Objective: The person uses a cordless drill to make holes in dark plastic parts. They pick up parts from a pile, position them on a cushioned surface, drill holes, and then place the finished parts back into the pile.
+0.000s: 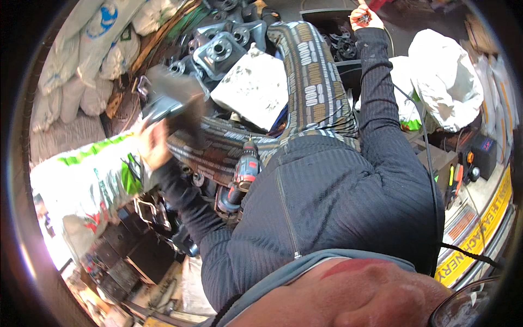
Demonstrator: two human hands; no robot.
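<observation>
My left hand (153,143), at the left, is closed on the edge of a dark, boxy part (177,101). Motion smears that part, so its exact kind cannot be made out. Far out at the top right, my right hand (366,18) is raised, its fingers curled around small dark metal pieces (364,19), perhaps screws. A red and grey cordless drill (247,169) lies by my left thigh. Beyond my left hand, several black housings with round flanged openings (219,50) are piled up. A white, dark-speckled slab (255,86) lies between them and my patterned trousers.
An open black crate (348,65) holding dark round parts stands below my right hand. White sacks (444,79) stand at right, more bags (103,49) at upper left. A white and green bag (92,174) lies beside my left forearm. A dark cable (427,147) runs down the right side.
</observation>
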